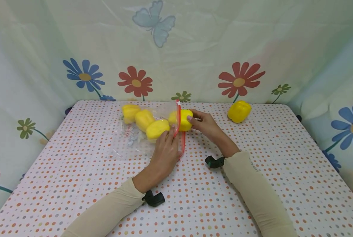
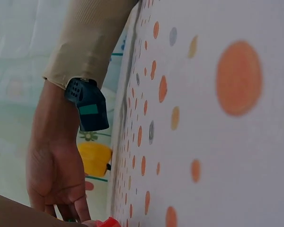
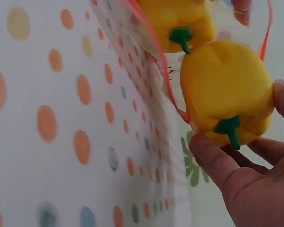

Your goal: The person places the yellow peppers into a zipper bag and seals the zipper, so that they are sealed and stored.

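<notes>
A yellow bell pepper (image 1: 186, 122) with a green stem is gripped by my right hand (image 1: 207, 126), thumb and fingers around it. It sits at the mouth of a clear zip bag (image 1: 126, 144), partly inside. In the right wrist view the held pepper (image 3: 227, 87) touches another pepper (image 3: 180, 19) behind the red zip edge. My left hand (image 1: 165, 154) holds the bag by its red-edged opening; its fingertips are partly hidden. Several yellow peppers (image 1: 144, 119) lie inside the bag. Only the back part of the right hand (image 2: 59, 170) shows in the left wrist view.
One more yellow bell pepper (image 1: 239, 111) lies at the back right of the table. A dotted cloth (image 1: 75, 171) covers the table. Behind it hangs a flowered curtain (image 1: 188, 49). Dark wrist cameras (image 1: 154, 199) are strapped to both wrists.
</notes>
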